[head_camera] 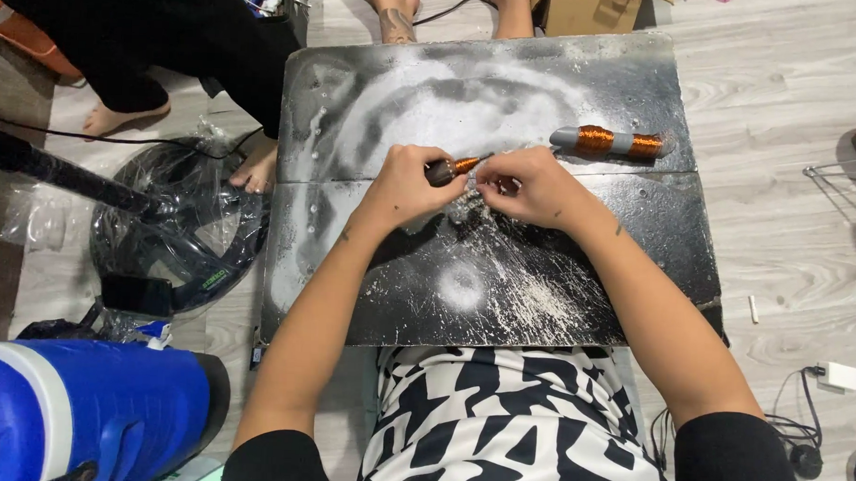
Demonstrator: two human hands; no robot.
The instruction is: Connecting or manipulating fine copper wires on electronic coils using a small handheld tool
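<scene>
Both arms are bare from the short black sleeves down to the left hand [406, 181] and right hand [534, 187]. Small dark tattoo marks dot the forearms near the wrists. Across the lap lies a garment in a bold black-and-white jagged print.

board [566, 84]: dark, glossy, dusted with matt white powder, scratched | small coil [454, 166] in left hand [406, 185]: shiny copper wire, dark end | large coil [610, 141]: glossy copper wire on matt grey plastic core | floor [789, 215]: pale wood grain, smooth | bag [177, 218]: clear crinkled plastic | box [588, 11]: matt cardboard | jug [81, 409]: glossy blue plastic
</scene>
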